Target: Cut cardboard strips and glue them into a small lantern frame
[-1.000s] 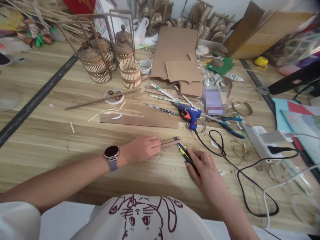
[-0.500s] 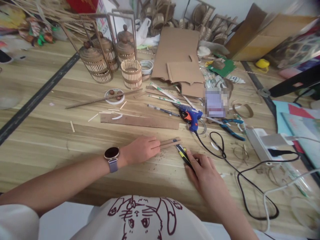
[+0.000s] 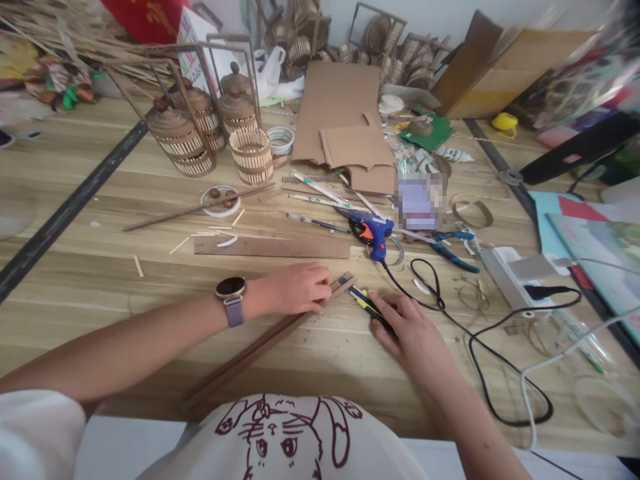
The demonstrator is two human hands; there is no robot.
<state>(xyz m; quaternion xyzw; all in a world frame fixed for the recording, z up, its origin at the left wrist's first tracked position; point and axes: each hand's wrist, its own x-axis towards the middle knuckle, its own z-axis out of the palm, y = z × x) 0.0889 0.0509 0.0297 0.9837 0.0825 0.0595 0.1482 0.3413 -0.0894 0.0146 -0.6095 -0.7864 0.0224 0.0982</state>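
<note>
My left hand [image 3: 297,288], with a watch on the wrist, presses its closed fingers down on a long thin brown strip [image 3: 260,343] that runs diagonally from the table's near edge up to the right. My right hand [image 3: 407,327] grips a yellow and black utility knife [image 3: 367,305]. The knife's tip points at the far end of the strip, close to my left fingertips.
A blue glue gun [image 3: 376,232] with a black cable lies behind the hands, beside blue pliers [image 3: 453,250]. A long cardboard strip [image 3: 273,247], cardboard sheets [image 3: 345,127], small woven lantern cages [image 3: 195,130] and a power strip [image 3: 515,277] crowd the wooden table.
The long strip has swung round and now lies diagonally under my left forearm toward my body. My left hand shifted slightly right; the knife hand stays by the strip's far end.
</note>
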